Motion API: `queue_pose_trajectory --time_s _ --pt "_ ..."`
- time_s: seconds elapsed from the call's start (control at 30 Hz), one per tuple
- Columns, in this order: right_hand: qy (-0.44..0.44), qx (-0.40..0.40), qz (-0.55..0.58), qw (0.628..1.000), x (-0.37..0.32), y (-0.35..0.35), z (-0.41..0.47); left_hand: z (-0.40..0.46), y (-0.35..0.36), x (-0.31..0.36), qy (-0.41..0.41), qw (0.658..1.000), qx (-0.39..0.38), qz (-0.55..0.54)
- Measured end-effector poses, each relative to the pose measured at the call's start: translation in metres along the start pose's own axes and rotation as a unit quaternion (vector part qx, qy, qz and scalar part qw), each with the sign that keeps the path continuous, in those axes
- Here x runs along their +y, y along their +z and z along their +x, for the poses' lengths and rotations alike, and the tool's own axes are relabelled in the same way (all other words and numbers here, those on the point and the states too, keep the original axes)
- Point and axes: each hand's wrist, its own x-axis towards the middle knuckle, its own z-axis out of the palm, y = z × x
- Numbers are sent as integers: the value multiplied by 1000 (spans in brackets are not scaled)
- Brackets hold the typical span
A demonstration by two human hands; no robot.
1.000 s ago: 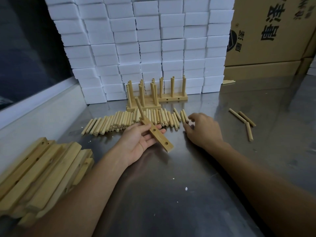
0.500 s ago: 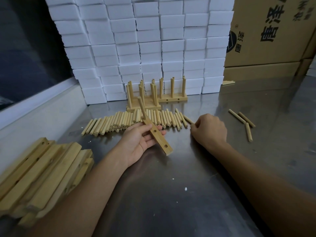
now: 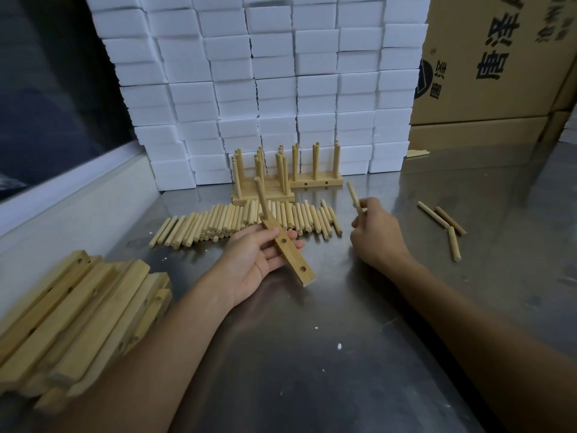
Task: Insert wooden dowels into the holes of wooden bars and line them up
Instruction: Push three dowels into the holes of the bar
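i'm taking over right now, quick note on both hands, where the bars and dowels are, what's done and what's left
Left hand: grips a wooden bar above the table, one dowel already standing in its far hole, two holes open.
Right hand: pinches a single dowel, raised, not yet in a hole.
Loose dowels lie in a row behind the hands; three more lie to the right.
Done: finished bars with upright dowels stand by the white blocks.
Left: fill the two open holes, line this bar up with the others, then work through the bare bars stacked at left.
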Motion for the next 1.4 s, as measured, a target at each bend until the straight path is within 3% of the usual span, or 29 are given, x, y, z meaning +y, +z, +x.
queue_pose_trajectory --time_s 0.17,0.6,0.83,0.9,1.03,1.13,1.23,1.4 --pt "-51 24 82 995 -5 5 -10 -1 0 0 1 1000 4 3" --pt "-38 68 73 994 2 5 -10 0 1 -1 2 1000 8 8" --pt "-50 77 136 986 3 0 -13 0 0 0 -6 1000 9 22" --pt "-24 60 226 972 0 -2 -14 0 0 1 -8 1000 6 24" --pt "54 -56 447 891 -20 -3 -19 0 1 1 -5 1000 5 27" --pt "75 -153 492 854 -30 4 -25 -1 3 0 -2 999 4 33" --pt "51 -201 460 864 -33 11 -30 -3 4 1 -7 999 0 42" --pt "14 -186 410 893 -34 17 -32 -4 4 2 -9 999 -2 50"
